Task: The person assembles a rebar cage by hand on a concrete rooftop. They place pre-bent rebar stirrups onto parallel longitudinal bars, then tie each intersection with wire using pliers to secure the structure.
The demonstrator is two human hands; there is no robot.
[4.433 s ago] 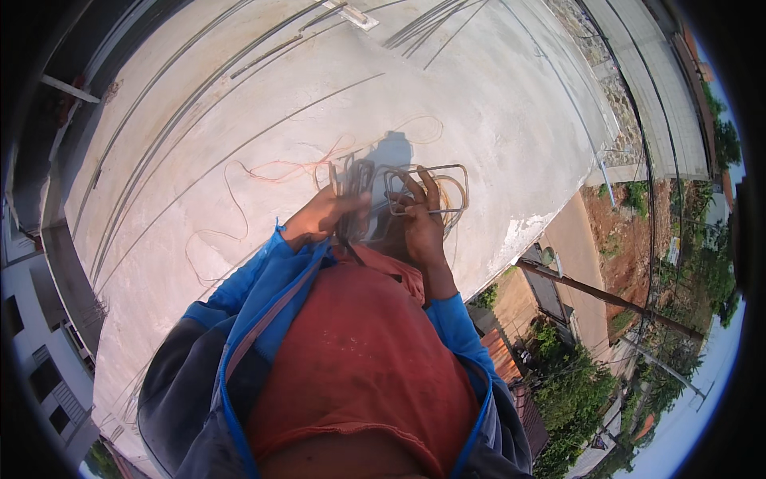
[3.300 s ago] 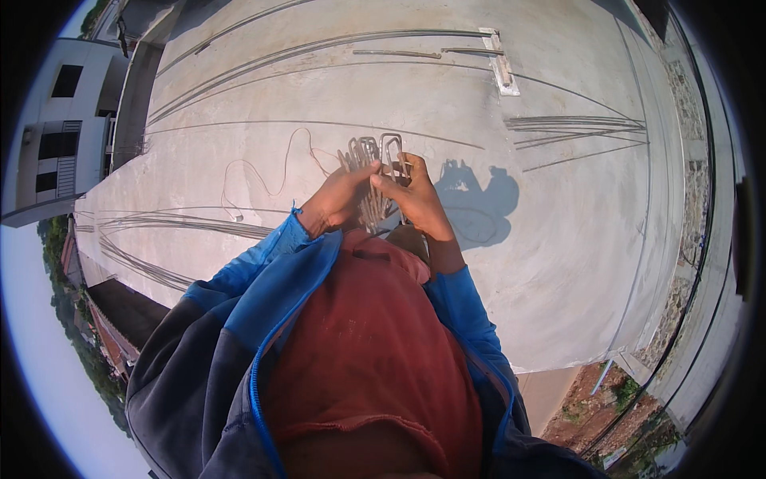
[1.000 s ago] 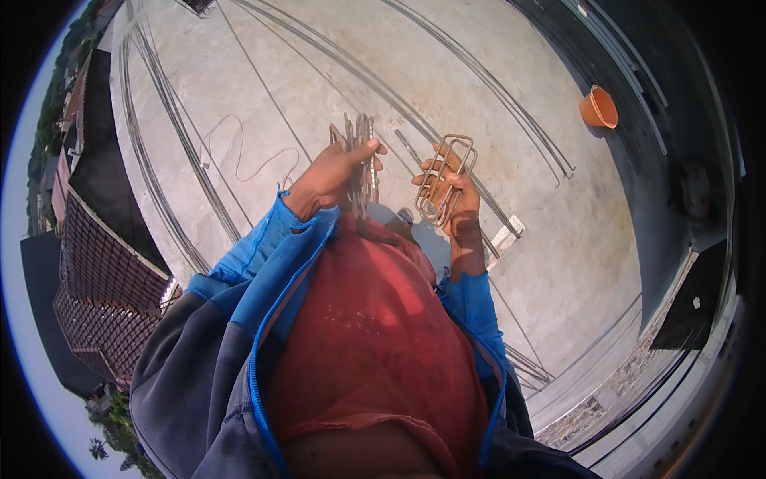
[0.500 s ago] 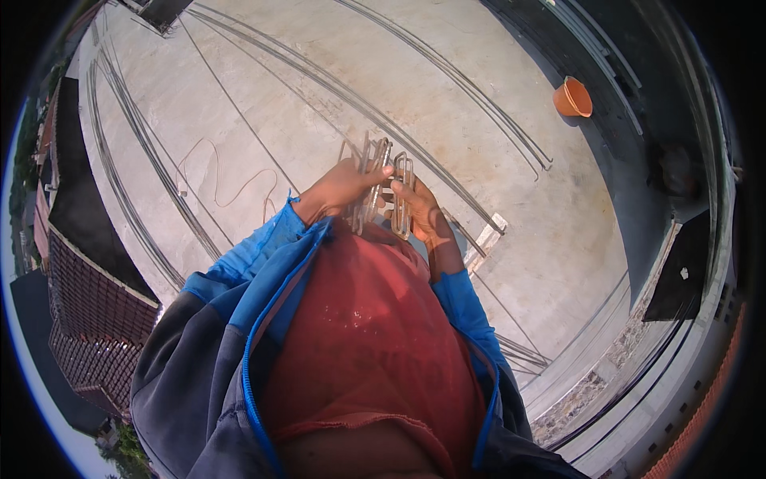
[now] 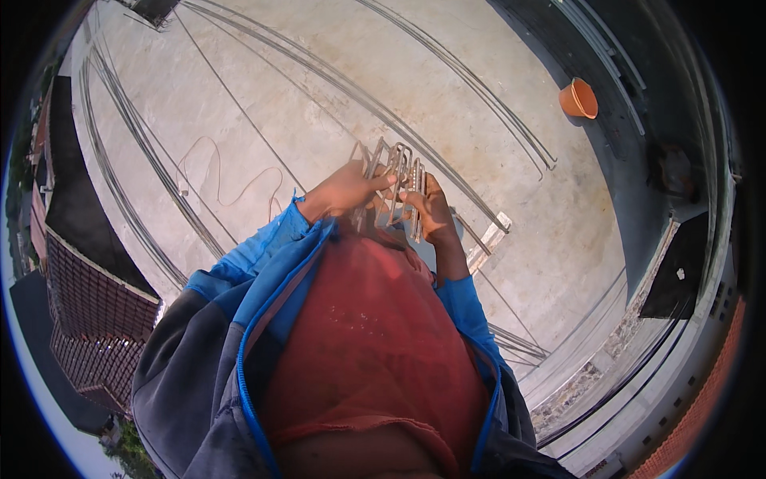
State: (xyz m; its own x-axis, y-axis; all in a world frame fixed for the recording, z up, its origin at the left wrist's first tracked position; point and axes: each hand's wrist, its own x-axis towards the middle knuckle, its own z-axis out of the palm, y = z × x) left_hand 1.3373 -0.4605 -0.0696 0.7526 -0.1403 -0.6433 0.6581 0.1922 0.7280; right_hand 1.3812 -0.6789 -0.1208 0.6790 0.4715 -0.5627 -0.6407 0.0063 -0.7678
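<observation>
Both of my hands are in front of my chest, gripping rebar stirrups, narrow loops bent from steel rod. My left hand (image 5: 349, 188) is closed round several stirrups (image 5: 396, 160), its thumb pressed across them. Close beside it, my right hand (image 5: 433, 209) is closed on more stirrups (image 5: 417, 191). The two bunches stand nearly upright and overlap between the hands, so I cannot tell which hand bears each middle loop. My fingers behind the loops are partly hidden.
Long steel bars (image 5: 319, 68) lie across the concrete slab (image 5: 263, 96). A thin cord (image 5: 217, 172) curls at the left. An orange bucket (image 5: 578, 99) stands at the far right. Beyond the slab's left edge is a tiled roof (image 5: 100, 311). A short block (image 5: 491, 239) props bars.
My right hand has come up closer to the left, and its stirrups have shifted and turned against the left hand's bunch. The left hand stays nearly in place.
</observation>
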